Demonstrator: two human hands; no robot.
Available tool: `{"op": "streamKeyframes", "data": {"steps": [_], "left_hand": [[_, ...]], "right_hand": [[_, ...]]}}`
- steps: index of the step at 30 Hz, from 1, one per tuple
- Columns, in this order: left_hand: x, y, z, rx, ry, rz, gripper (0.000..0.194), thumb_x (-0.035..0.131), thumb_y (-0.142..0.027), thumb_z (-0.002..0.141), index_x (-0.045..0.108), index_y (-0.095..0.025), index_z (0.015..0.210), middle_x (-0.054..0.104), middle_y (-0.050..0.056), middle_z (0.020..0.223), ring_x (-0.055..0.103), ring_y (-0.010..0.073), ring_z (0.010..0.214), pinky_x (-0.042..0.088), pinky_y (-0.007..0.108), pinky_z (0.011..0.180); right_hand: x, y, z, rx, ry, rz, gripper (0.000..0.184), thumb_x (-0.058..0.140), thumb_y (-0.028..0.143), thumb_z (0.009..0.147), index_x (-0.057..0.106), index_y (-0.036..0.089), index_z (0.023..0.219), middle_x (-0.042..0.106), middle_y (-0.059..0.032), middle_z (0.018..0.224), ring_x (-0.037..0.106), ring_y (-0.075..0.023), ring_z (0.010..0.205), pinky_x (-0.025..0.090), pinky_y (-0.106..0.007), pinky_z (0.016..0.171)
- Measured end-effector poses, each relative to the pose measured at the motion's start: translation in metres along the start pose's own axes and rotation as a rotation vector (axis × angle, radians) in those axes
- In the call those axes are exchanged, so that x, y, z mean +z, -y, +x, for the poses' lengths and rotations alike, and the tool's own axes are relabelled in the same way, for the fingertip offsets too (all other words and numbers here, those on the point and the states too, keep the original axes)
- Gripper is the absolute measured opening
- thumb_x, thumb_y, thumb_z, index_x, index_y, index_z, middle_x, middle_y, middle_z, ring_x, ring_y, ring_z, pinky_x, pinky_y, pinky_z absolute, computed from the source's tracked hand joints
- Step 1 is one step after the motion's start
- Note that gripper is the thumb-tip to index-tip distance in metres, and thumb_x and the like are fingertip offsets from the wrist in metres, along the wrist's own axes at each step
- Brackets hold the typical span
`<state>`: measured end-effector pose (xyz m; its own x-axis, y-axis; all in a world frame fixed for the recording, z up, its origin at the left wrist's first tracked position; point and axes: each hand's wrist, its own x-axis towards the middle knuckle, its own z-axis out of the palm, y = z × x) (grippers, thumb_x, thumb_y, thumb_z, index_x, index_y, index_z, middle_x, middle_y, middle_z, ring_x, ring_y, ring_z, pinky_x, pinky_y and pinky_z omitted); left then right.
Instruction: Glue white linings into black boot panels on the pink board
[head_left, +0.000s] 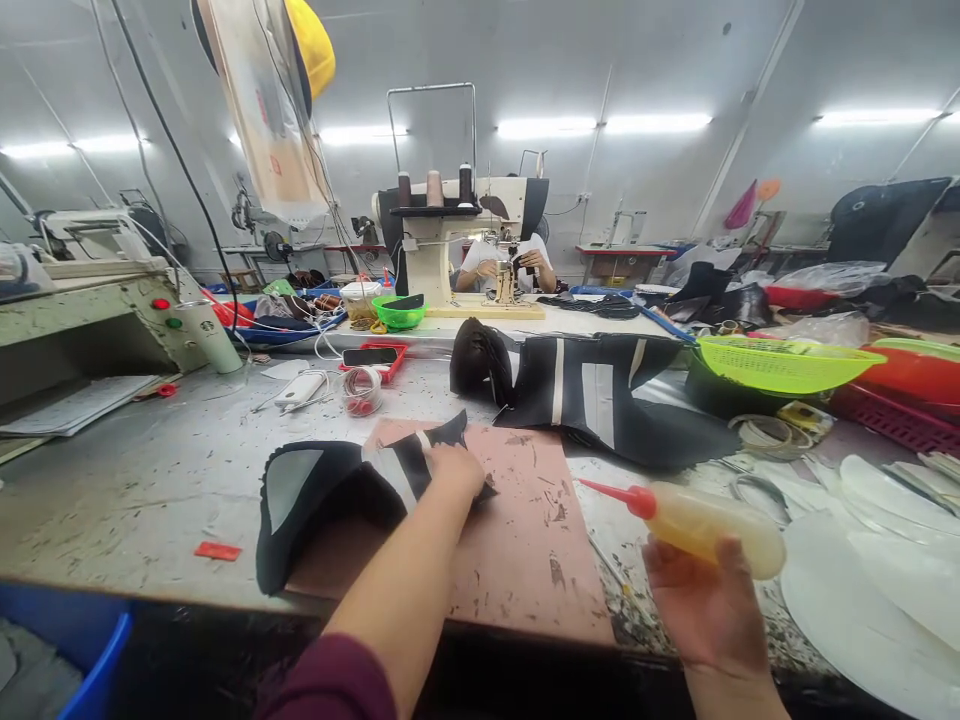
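Note:
My left hand (456, 472) grips the far end of a black boot upper piece (330, 470), with its fingertips partly hidden. The piece carries grey and cream strips and arches over a pink cutting board (536, 530). In my right hand (705, 605), to the right of the board, is a squeeze bottle (712, 520) of yellowish liquid. Its red nozzle points left and lies above the table, apart from the black piece. Behind the board are more black upper pieces (592, 390), stacked flat, beside a rolled black piece (478, 362).
A sewing machine (442, 250) stands at the back, with a person's hands (531, 262) behind it. White sheets (862, 580) and a lime green basket (780, 358) are on the right. A red tray (394, 362) holds a phone; a blue bin (105, 660) sits at lower left.

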<state>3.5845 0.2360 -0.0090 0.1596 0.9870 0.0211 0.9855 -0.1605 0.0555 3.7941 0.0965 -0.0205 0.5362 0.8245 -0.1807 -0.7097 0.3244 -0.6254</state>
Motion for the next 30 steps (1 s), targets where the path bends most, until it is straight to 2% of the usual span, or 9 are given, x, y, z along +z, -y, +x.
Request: {"op": "streamKeyframes", "data": {"steps": [1, 3, 7, 10, 12, 17, 22, 26, 30], "left_hand": [[0.008, -0.001, -0.014, -0.013, 0.027, 0.018, 0.041, 0.05, -0.028, 0.086, 0.05, -0.004, 0.12, 0.049, 0.027, 0.123, 0.042, 0.0393, 0.119, 0.027, 0.065, 0.096], [0.018, 0.002, -0.044, 0.043, 0.067, 0.034, 0.046, 0.039, -0.027, 0.09, 0.041, -0.003, 0.129, 0.036, 0.028, 0.134, 0.029, 0.0367, 0.128, 0.015, 0.061, 0.104], [0.016, 0.022, -0.08, 0.284, 0.203, -0.005, 0.047, 0.035, -0.02, 0.088, 0.033, -0.017, 0.136, 0.026, 0.008, 0.145, 0.019, 0.0174, 0.135, 0.01, 0.041, 0.112], [0.009, 0.036, -0.079, 0.417, 0.31, -0.025, 0.05, 0.043, -0.023, 0.086, 0.033, -0.025, 0.135, 0.024, 0.003, 0.145, 0.021, 0.0159, 0.134, 0.018, 0.039, 0.11], [0.007, 0.04, -0.073, 0.464, 0.306, 0.009, 0.049, 0.044, -0.031, 0.088, 0.032, -0.028, 0.135, 0.023, 0.004, 0.145, 0.023, 0.0188, 0.134, 0.023, 0.044, 0.108], [0.012, 0.034, -0.066, 0.442, 0.222, 0.099, 0.049, 0.043, -0.042, 0.089, 0.033, -0.028, 0.135, 0.025, 0.008, 0.144, 0.031, 0.0268, 0.13, 0.028, 0.053, 0.1], [0.017, 0.034, -0.069, 0.435, 0.211, 0.081, 0.051, 0.041, -0.046, 0.089, 0.031, -0.028, 0.136, 0.024, 0.006, 0.145, 0.03, 0.0268, 0.13, 0.029, 0.054, 0.1], [0.023, 0.037, -0.07, 0.416, 0.191, 0.031, 0.052, 0.04, -0.047, 0.089, 0.03, -0.028, 0.136, 0.022, 0.005, 0.146, 0.027, 0.026, 0.132, 0.029, 0.054, 0.1], [0.028, 0.039, -0.07, 0.419, 0.179, 0.002, 0.051, 0.039, -0.046, 0.089, 0.029, -0.029, 0.136, 0.02, 0.005, 0.146, 0.024, 0.0252, 0.133, 0.028, 0.055, 0.1]], "right_hand": [[-0.004, 0.001, 0.001, -0.002, -0.006, 0.0, 0.065, 0.085, 0.042, 0.037, 0.063, 0.024, 0.096, 0.068, 0.0032, 0.079, 0.061, -0.0116, 0.055, 0.054, -0.019, 0.044], [-0.012, -0.001, 0.003, 0.011, -0.006, -0.012, 0.065, 0.085, 0.042, 0.038, 0.062, 0.025, 0.096, 0.068, 0.0027, 0.081, 0.06, -0.0112, 0.054, 0.054, -0.019, 0.044], [-0.016, -0.015, 0.004, 0.048, 0.038, -0.063, 0.06, 0.083, 0.045, 0.044, 0.062, 0.022, 0.096, 0.068, 0.0006, 0.082, 0.06, -0.011, 0.054, 0.054, -0.019, 0.046], [-0.01, -0.024, 0.004, 0.08, 0.076, -0.102, 0.061, 0.082, 0.046, 0.045, 0.061, 0.022, 0.096, 0.067, -0.0001, 0.085, 0.06, -0.0112, 0.059, 0.054, -0.019, 0.049], [-0.003, -0.029, 0.006, 0.065, 0.096, -0.147, 0.058, 0.082, 0.044, 0.047, 0.061, 0.022, 0.095, 0.066, -0.0006, 0.085, 0.06, -0.0122, 0.063, 0.054, -0.02, 0.052], [0.018, -0.042, 0.017, -0.133, 0.095, -0.364, 0.055, 0.081, 0.037, 0.047, 0.058, 0.02, 0.093, 0.064, -0.0029, 0.085, 0.061, -0.0175, 0.07, 0.052, -0.027, 0.054], [0.037, -0.062, 0.022, -0.269, 0.115, -0.628, 0.061, 0.08, 0.041, 0.047, 0.052, 0.018, 0.096, 0.06, -0.004, 0.086, 0.059, -0.0212, 0.075, 0.05, -0.032, 0.055], [0.039, -0.073, 0.02, -0.363, -0.008, -0.886, 0.06, 0.079, 0.044, 0.044, 0.048, 0.019, 0.09, 0.058, -0.0021, 0.082, 0.056, -0.0208, 0.073, 0.048, -0.035, 0.061], [0.038, -0.075, 0.016, -0.348, -0.043, -0.914, 0.062, 0.078, 0.044, 0.046, 0.045, 0.021, 0.093, 0.056, -0.0004, 0.08, 0.056, -0.0194, 0.066, 0.048, -0.036, 0.06]]}}
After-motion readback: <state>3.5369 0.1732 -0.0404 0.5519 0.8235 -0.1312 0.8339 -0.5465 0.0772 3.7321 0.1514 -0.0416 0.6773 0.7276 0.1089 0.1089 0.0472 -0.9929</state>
